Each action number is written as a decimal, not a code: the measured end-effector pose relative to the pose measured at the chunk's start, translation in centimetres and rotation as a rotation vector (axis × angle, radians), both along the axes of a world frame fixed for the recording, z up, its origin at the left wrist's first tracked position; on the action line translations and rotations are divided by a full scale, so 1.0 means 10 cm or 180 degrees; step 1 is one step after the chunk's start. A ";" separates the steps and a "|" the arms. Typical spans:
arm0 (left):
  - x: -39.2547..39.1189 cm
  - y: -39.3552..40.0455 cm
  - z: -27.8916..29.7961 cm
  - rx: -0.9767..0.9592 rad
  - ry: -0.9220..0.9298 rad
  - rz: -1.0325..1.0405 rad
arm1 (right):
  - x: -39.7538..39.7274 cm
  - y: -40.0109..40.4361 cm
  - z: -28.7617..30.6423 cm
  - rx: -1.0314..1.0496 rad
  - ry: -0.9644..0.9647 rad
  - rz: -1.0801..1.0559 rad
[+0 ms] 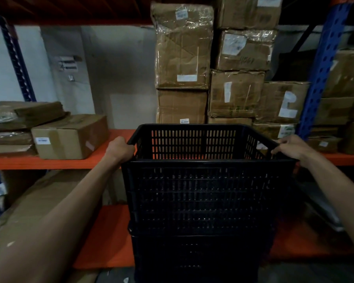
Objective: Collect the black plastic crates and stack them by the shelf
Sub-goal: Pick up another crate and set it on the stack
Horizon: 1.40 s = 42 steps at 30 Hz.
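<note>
A black slotted plastic crate (204, 180) fills the centre of the head view, right in front of the orange shelf (49, 163). It sits on top of another black crate (200, 254), whose rim shows just below it. My left hand (120, 149) grips the top crate's left rim. My right hand (290, 149) holds its right rim with the fingers curled over the edge. The top crate is empty inside; the orange shelf shows through its far wall. The bottom of the stack is dark and hard to make out.
Taped cardboard boxes (213, 64) are piled high on the shelf behind the crate. A smaller box (70, 137) and flat packages lie on the shelf at left. A blue upright post (319, 78) stands at right. A large carton (39, 203) leans on the lower level at left.
</note>
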<state>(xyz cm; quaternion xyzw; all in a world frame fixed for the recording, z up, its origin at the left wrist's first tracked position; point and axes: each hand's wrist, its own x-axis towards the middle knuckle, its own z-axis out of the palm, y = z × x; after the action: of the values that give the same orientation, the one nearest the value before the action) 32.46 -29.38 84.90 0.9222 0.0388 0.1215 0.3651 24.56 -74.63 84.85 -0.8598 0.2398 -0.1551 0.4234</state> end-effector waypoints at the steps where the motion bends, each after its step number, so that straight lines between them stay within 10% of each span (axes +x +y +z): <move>1: 0.00 -0.01 -0.02 -0.0022 0.0022 -0.0001 | 0.03 -0.02 -0.02 0.0001 0.0008 0.0015; 28: 0.14 0.03 -0.17 0.0290 0.0198 -0.0215 | 0.24 -0.27 -0.11 -0.0751 0.0897 0.0606; 33: 0.01 0.06 -0.14 0.0376 -0.0264 -0.0027 | 0.11 -0.18 -0.13 -0.1757 -0.0166 -0.0399; 36: -0.06 0.03 -0.12 0.0572 -0.0484 -0.0577 | -0.02 -0.04 -0.10 -0.1871 -0.0833 0.0239; 42: -0.21 -0.07 -0.28 0.1317 -0.0709 -0.0672 | -0.21 0.27 -0.32 -0.2716 0.0363 0.0562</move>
<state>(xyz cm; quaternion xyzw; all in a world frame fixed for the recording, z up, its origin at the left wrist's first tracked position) 30.37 -30.08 82.11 0.9572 -0.1238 0.1889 0.1813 22.43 -71.88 81.66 -0.9820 0.1028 -0.1558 0.0280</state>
